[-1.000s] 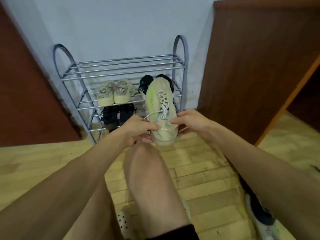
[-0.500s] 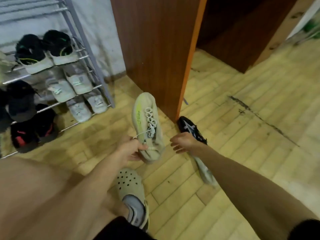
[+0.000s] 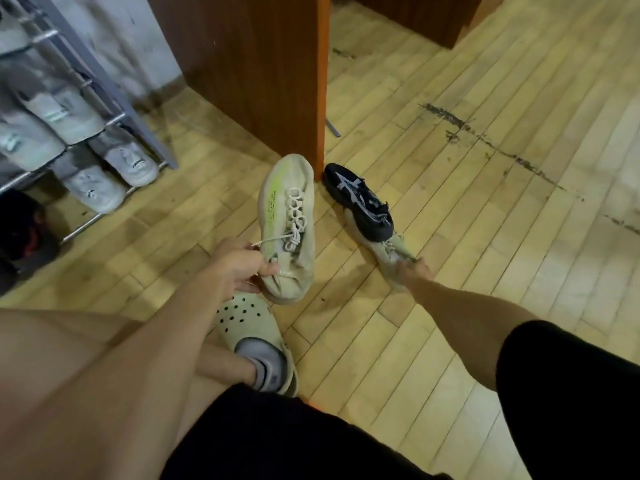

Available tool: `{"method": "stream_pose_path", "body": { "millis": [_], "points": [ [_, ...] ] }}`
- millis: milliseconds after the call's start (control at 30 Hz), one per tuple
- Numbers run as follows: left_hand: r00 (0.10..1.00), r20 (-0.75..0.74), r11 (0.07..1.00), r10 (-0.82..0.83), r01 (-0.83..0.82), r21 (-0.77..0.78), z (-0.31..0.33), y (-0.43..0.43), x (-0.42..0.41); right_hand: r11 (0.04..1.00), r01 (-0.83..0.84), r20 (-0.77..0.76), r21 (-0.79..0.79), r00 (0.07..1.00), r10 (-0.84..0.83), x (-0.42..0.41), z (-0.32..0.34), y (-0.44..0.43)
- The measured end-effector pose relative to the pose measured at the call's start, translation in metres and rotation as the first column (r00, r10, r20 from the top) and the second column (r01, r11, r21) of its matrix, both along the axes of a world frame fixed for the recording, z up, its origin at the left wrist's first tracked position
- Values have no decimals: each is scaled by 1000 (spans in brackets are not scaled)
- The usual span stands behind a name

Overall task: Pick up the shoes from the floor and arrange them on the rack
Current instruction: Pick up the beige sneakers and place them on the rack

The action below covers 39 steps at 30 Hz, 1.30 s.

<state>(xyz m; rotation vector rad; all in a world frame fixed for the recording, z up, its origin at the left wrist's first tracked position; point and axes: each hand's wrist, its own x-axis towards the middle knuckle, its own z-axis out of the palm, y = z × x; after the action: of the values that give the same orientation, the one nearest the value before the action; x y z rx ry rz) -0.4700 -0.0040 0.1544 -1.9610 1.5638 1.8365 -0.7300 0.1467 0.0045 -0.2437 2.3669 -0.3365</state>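
Left hand [image 3: 239, 265] is closed round the heel end of a beige sneaker [image 3: 289, 226], toe pointing away, held just above the floor [image 3: 450, 237]. Right hand [image 3: 414, 271] is down at the heel of a second beige sneaker [image 3: 389, 252] lying on the floor. Fingers look curled onto it, but I can't tell whether the grip is closed yet. A black sneaker [image 3: 360, 202] lies on top of that shoe's front half, touching it, beside the wooden panel [image 3: 249, 64].

Progress, as I judge it: well along. The rack [image 3: 114, 95] at left already carries several pairs, blurred here. Still to do: both beige shoes and the black one.

Count off the rack: two beige, one black; no mate for the black one in view. On the rack: roughly four pale shoes visible at the right end, plus something dark at the lower left, too blurred to count. The clog [image 3: 256, 337] is on the person's foot, not part of the job.
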Motion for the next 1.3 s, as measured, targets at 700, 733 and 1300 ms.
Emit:
{"method": "stream_pose_path", "body": {
  "millis": [700, 733, 1300],
  "points": [
    [987, -29, 983, 160, -156, 93, 13, 4, 20, 697, 714, 861, -66, 393, -321, 119, 44, -85],
    [981, -39, 978, 188, -184, 95, 19, 1, 26, 685, 726, 871, -67, 377, -315, 124, 50, -93],
    [880, -131, 837, 456, -474, -273, 175, -44, 183, 783, 84, 656, -616, 606, 451, 214, 226, -201]
  ]
}}
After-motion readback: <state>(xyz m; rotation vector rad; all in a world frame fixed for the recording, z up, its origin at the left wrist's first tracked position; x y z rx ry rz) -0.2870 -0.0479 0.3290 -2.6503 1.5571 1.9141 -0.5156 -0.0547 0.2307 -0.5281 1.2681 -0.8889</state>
